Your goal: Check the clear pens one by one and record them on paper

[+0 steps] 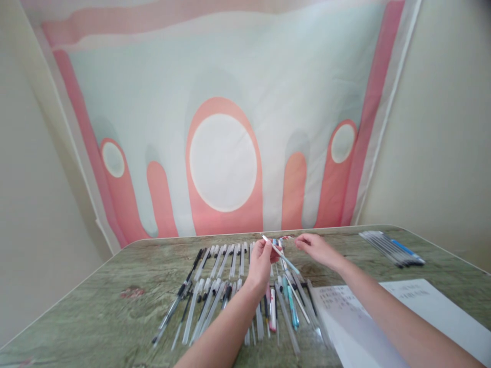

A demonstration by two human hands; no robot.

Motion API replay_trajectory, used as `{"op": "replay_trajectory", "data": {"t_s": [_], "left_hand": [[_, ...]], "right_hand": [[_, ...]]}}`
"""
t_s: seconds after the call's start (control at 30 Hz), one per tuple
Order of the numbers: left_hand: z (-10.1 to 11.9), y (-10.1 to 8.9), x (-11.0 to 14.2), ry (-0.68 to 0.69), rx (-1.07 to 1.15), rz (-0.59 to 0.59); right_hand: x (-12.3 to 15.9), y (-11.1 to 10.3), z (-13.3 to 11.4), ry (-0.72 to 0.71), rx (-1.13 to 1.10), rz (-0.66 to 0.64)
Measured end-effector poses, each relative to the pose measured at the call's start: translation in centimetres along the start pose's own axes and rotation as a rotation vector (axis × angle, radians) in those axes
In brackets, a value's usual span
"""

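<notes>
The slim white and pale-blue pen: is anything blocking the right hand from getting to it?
Nothing visible does. An open gap separates the right hand from the slim white and pale-blue pen, which the left hand grips near its white end.

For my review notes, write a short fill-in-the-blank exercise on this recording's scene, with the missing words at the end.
1. The white and light-blue pen is held in the person's ____ hand.
2. The other pens before the person lie in ____ rows.
3. The paper lies to the ____ of those rows.
4. The wall hanging's large central circle is ____.

Missing words: left; two; right; white.
</notes>
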State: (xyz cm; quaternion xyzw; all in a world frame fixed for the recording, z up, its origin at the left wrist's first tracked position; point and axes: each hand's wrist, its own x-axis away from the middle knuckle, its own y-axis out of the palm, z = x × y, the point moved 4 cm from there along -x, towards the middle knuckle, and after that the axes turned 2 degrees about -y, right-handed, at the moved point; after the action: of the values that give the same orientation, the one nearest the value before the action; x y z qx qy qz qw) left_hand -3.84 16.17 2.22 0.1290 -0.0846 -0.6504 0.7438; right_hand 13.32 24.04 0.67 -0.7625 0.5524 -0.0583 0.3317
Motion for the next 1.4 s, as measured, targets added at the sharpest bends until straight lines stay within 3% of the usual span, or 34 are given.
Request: {"op": "replay_trajectory", "data": {"t_s": [0.13,0.33,0.43,0.63,0.83,1.0,1.17,1.4], "left_hand": [[-1.3,1.5,1.3,-0.093,0.043,-0.027],[-4.4,7.0,7.2,-0.322,0.147,-0.376],[-5.9,8.0,9.1,-0.358,0.148,-0.44],[-6.8,8.3,9.7,-0.378,0.081,-0.543],[-7.1,8.6,9.8,-0.36,0.019,-0.599],[-7.2,8.6,10.0,-0.356,0.025,-0.596],[-6.8,8.6,9.9,-0.365,0.058,-0.583],[-4.2,7.3,7.5,-0.328,0.085,-0.493]], "right_hand": [[-0.3,0.5,2.6,-0.089,0.238,0.1],[-0.3,2.1,3.5,-0.145,0.315,0.076],[-0.6,2.9,2.7,-0.244,0.426,0.04],[-0.6,4.3,1.4,-0.34,0.64,-0.027],[0.2,3.9,0.6,-0.354,0.703,-0.058],[0.8,3.1,-0.2,-0.383,0.672,-0.071],[1.4,2.5,0.9,-0.303,0.612,-0.105],[3.1,1.1,2.5,-0.223,0.598,-0.034]]}}
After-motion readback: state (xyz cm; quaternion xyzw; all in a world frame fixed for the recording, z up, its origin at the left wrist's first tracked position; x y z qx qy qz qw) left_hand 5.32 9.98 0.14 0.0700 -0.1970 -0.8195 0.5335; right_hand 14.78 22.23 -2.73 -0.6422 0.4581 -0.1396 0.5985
